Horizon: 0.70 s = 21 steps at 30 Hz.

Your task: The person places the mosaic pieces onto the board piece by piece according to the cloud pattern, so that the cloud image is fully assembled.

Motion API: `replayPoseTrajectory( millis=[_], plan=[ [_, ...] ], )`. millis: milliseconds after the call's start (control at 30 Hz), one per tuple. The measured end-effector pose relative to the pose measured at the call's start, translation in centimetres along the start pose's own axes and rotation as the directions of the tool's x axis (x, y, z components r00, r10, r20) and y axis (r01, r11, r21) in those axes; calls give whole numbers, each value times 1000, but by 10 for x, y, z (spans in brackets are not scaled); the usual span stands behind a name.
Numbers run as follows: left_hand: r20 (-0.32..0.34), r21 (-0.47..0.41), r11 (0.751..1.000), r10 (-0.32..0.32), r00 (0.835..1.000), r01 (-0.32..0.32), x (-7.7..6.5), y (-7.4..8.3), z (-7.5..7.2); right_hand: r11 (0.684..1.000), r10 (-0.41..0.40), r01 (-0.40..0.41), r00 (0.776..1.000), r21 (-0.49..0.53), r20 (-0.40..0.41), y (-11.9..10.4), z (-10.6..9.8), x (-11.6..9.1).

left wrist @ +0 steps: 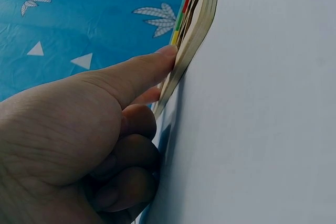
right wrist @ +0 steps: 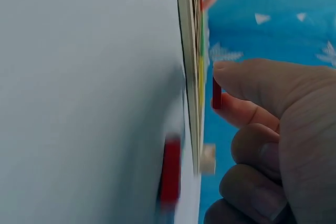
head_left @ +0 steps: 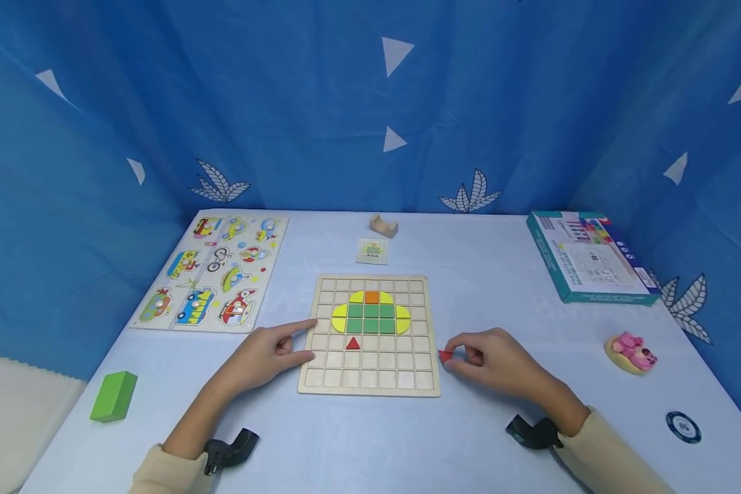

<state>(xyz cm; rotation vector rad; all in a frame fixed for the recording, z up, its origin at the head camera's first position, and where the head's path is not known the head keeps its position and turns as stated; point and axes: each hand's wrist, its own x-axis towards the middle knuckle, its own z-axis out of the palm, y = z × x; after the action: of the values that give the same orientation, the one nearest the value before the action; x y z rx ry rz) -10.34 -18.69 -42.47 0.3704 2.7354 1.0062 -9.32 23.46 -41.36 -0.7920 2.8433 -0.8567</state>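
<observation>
A square wooden grid board (head_left: 370, 384) lies mid-table. Green squares (head_left: 370, 318), an orange square (head_left: 372, 297) and yellow rounded pieces (head_left: 403, 319) form a dome on it, with a red triangle (head_left: 353, 344) lower left. My left hand (head_left: 261, 357) touches the board's left edge with extended thumb and index finger; its other fingers are curled in the left wrist view. Just off the right edge, my right hand (head_left: 497, 360) pinches another red triangle (head_left: 445, 356) between thumb and index finger. In the right wrist view this red piece (right wrist: 217, 94) shows edge-on.
Behind the board are a small pattern card (head_left: 372, 251) and a wooden holder (head_left: 384, 226). A vehicle puzzle (head_left: 206, 274) lies back left, a green block (head_left: 114, 396) front left. At right are a game box (head_left: 593, 257), a pink figurine (head_left: 632, 353) and a round chip (head_left: 683, 427).
</observation>
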Motion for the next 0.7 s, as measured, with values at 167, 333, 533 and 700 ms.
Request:
replayPoseTrajectory(
  millis=[167,333,533,700],
  plan=[
    [-3,0,1000,6,1000,-6,0,0,0,995,-101,102,994,-8,49,-20,13,22],
    [-7,-5,1000,10,1000,-10,0,1,0,987,-159,160,985,-14,72,-41,27,43],
    [0,-7,1000,6,1000,-6,-1,1,0,991,-130,130,991,10,44,-52,40,60],
    [-5,-5,1000,4,1000,-4,-1,1,-1,996,-80,82,996,46,-32,-57,50,69]
  ],
)
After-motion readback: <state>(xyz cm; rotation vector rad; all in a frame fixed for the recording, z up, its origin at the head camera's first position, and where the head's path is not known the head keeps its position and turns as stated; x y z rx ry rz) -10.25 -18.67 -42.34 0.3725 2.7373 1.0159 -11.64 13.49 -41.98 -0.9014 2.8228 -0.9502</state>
